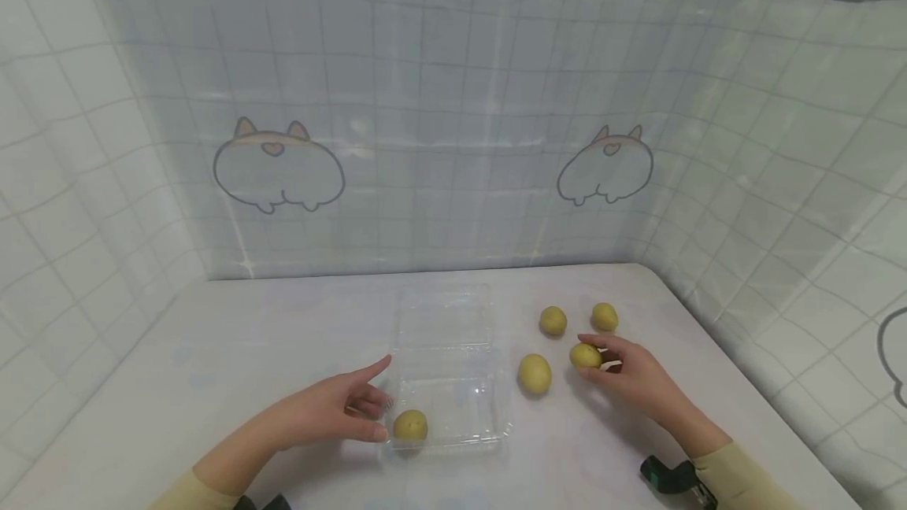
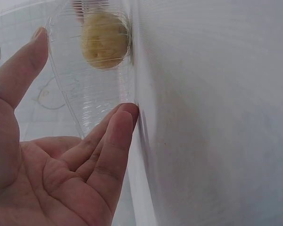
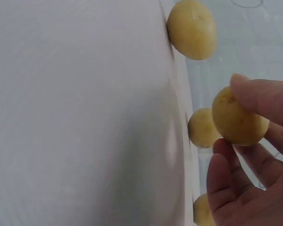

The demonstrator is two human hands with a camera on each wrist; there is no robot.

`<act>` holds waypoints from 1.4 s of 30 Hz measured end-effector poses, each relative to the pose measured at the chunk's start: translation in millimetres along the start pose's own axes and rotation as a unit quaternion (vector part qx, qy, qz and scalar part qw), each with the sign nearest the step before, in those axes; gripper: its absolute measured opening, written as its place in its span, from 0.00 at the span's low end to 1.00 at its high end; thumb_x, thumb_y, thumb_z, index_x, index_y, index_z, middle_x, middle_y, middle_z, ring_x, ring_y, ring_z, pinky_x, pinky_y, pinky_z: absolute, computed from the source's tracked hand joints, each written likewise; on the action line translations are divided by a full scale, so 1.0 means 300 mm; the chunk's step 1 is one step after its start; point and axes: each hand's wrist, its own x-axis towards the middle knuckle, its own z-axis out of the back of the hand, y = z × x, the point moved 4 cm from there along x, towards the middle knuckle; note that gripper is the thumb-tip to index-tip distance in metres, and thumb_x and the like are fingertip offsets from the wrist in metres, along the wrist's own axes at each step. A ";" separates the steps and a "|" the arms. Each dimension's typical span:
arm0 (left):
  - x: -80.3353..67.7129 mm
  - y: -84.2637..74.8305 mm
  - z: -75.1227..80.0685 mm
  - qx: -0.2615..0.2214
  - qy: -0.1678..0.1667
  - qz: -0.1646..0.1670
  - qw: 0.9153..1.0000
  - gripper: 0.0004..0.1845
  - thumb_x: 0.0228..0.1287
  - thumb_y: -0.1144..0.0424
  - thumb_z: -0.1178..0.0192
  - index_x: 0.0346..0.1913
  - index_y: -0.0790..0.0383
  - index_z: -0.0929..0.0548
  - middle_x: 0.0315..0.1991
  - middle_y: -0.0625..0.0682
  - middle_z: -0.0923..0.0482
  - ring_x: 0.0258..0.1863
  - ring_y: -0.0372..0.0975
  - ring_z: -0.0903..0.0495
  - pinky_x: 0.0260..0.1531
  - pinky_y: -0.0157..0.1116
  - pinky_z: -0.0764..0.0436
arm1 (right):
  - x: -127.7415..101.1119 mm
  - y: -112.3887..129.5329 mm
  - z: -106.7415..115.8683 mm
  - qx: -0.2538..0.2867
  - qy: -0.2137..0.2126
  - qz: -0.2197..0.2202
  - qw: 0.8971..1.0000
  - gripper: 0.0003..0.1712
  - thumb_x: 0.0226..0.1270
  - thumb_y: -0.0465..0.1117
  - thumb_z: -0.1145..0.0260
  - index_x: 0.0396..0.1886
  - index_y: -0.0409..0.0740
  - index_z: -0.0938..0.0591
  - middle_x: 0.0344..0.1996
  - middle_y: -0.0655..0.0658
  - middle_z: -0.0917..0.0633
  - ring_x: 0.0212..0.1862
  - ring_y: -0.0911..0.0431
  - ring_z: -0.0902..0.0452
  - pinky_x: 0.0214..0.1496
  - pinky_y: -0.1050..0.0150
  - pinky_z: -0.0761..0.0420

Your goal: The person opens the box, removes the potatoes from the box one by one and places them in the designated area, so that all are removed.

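Note:
A clear plastic clamshell box (image 1: 446, 337) lies open on the white table, with one small yellow potato (image 1: 410, 425) (image 2: 105, 40) in its near left corner. My left hand (image 1: 347, 408) (image 2: 61, 155) rests beside that corner with fingers straight, fingertips touching the box wall. My right hand (image 1: 623, 372) pinches another potato (image 1: 585, 356) (image 3: 238, 117) between thumb and fingers, just above the table. Three more potatoes lie loose close by: one (image 1: 534, 374) (image 3: 192, 28) left of the hand, two (image 1: 553, 321) (image 1: 605, 316) behind it.
The white table (image 1: 248, 337) runs up to tiled walls covered with a cartoon-printed sheet at the back and right. A small dark device (image 1: 669, 477) lies by my right forearm at the near edge.

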 end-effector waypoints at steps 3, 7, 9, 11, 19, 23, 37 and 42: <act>-0.002 0.000 0.000 -0.001 0.000 -0.002 1.000 0.54 0.59 0.49 0.29 0.80 0.56 0.53 0.58 0.49 0.21 0.55 0.42 0.22 0.53 0.39 0.22 | -0.001 -0.013 -0.002 -0.004 0.000 -0.013 1.000 0.31 0.60 0.48 0.25 0.62 0.43 0.20 0.55 0.46 0.18 0.48 0.55 0.20 0.46 0.64 0.18; -0.001 0.001 0.000 0.001 -0.001 -0.004 1.000 0.54 0.60 0.49 0.29 0.80 0.56 0.53 0.58 0.48 0.21 0.55 0.42 0.22 0.53 0.38 0.22 | -0.001 -0.024 -0.002 -0.004 -0.002 -0.033 0.999 0.29 0.60 0.46 0.24 0.60 0.44 0.19 0.54 0.46 0.18 0.47 0.55 0.20 0.45 0.63 0.18; -0.001 0.002 -0.001 0.002 -0.001 -0.002 1.000 0.54 0.60 0.49 0.29 0.80 0.56 0.53 0.58 0.48 0.21 0.55 0.42 0.22 0.52 0.37 0.22 | -0.003 -0.030 -0.003 -0.001 0.000 -0.044 0.999 0.28 0.59 0.46 0.24 0.59 0.45 0.19 0.53 0.46 0.17 0.47 0.54 0.19 0.44 0.63 0.18; -0.001 0.001 -0.001 0.002 -0.001 -0.002 1.000 0.54 0.60 0.49 0.29 0.80 0.56 0.52 0.58 0.48 0.21 0.55 0.42 0.22 0.52 0.37 0.22 | -0.004 -0.035 -0.005 0.001 0.004 -0.053 0.999 0.28 0.58 0.46 0.24 0.59 0.45 0.19 0.52 0.46 0.17 0.47 0.53 0.19 0.44 0.62 0.19; 0.002 -0.006 0.003 -0.001 0.001 -0.002 1.000 0.54 0.60 0.49 0.29 0.80 0.57 0.53 0.58 0.49 0.21 0.55 0.43 0.22 0.54 0.44 0.22 | -0.007 -0.053 -0.016 -0.005 0.014 -0.083 0.996 0.30 0.58 0.50 0.23 0.59 0.46 0.19 0.51 0.47 0.17 0.48 0.53 0.19 0.49 0.57 0.19; 0.004 -0.005 0.003 -0.004 0.003 0.001 1.000 0.54 0.59 0.50 0.29 0.80 0.57 0.53 0.58 0.49 0.21 0.55 0.43 0.22 0.54 0.46 0.22 | -0.008 -0.056 -0.021 0.002 0.018 -0.086 0.996 0.31 0.58 0.50 0.24 0.60 0.46 0.19 0.52 0.47 0.17 0.48 0.54 0.20 0.49 0.57 0.19; 0.005 0.000 0.007 -0.003 0.000 0.000 1.000 0.54 0.59 0.50 0.28 0.80 0.56 0.52 0.57 0.49 0.21 0.54 0.42 0.22 0.55 0.47 0.22 | -0.002 -0.070 -0.030 -0.005 0.019 -0.067 0.998 0.34 0.60 0.49 0.25 0.65 0.45 0.23 0.55 0.45 0.19 0.51 0.52 0.21 0.52 0.54 0.20; 0.006 -0.001 0.008 -0.007 0.001 0.001 1.000 0.54 0.59 0.51 0.28 0.80 0.56 0.52 0.57 0.49 0.21 0.54 0.42 0.22 0.55 0.48 0.23 | -0.005 -0.070 -0.026 -0.015 0.015 -0.055 0.998 0.36 0.60 0.51 0.25 0.66 0.46 0.24 0.58 0.43 0.21 0.55 0.49 0.23 0.55 0.50 0.22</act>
